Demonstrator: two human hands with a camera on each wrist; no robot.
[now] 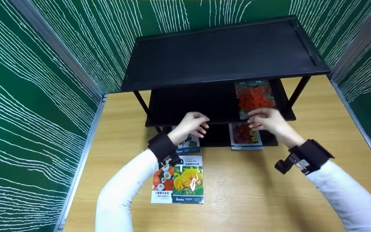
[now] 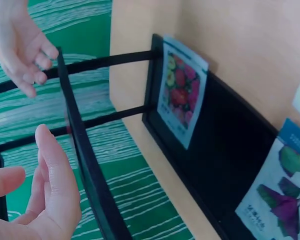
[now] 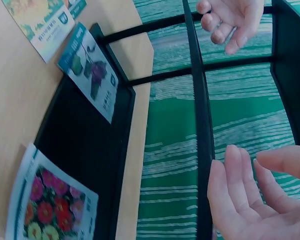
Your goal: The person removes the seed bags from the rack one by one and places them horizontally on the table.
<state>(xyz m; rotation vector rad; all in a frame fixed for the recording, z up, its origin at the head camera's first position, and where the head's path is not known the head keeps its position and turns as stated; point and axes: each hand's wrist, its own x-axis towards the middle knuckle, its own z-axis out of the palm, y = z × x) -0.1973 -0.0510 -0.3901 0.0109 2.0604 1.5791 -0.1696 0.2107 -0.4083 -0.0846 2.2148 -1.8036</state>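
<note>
On rack [image 1: 217,54], 3 pkts [image 1: 256,96] sitting
L hand [image 1: 193,124], R hand [image 1: 267,122] hovering empty, fingers loose; 2 pkts [image 1: 188,178] prob. waiting on table [image 1: 230,190].

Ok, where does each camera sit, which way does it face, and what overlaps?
Head: on the head, facing forward and down at the black rack; left hand, right hand and white sleeves show.
Left wrist: on that wrist, aimed past the left hand at the bottom shelf; right hand beyond.
Right wrist: on that wrist, same shelf from the other end; both hands show.
Both wrist views: purple-flower packet and pink-and-red packet.
</note>
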